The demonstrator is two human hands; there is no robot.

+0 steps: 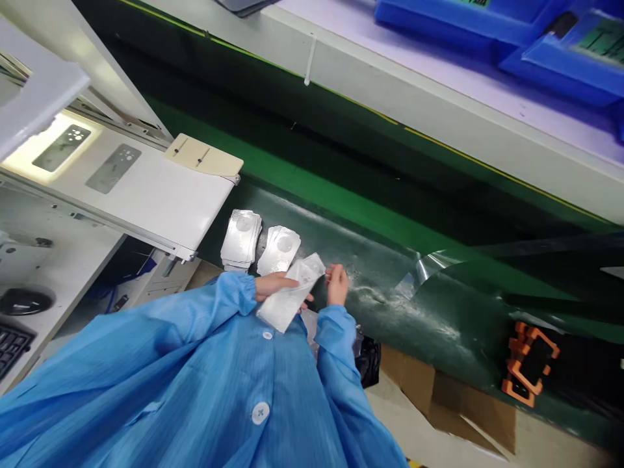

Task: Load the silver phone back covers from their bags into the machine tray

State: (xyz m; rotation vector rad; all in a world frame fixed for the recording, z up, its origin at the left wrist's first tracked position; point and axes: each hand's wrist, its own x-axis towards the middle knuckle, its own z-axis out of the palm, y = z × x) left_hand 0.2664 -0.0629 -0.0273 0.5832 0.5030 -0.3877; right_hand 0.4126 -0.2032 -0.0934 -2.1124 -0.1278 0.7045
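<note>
My left hand (273, 285) is closed around a whitish, translucent packet of phone-sized film sheets (288, 300), with the thumb on top and fingertips showing at the far edge. The packet is tilted in front of my blue coat. Beside its upper right corner is my right hand (337, 284), fingers curled together as in a pinch. Whatever those fingers hold is too small to make out. Just beyond my left hand, two stacks of silvery sheets with round marks lie on the green mat: a left stack (241, 238) and a right stack (279, 249).
To the left, a white machine bed (160, 188) carries two phone-shaped plates, one lit. Blue bins (448, 26) stand on the shelf above. A clear film strip (414, 281) and orange-framed phone-like devices (529, 364) lie rightward. A cardboard box (448, 396) is below the bench edge.
</note>
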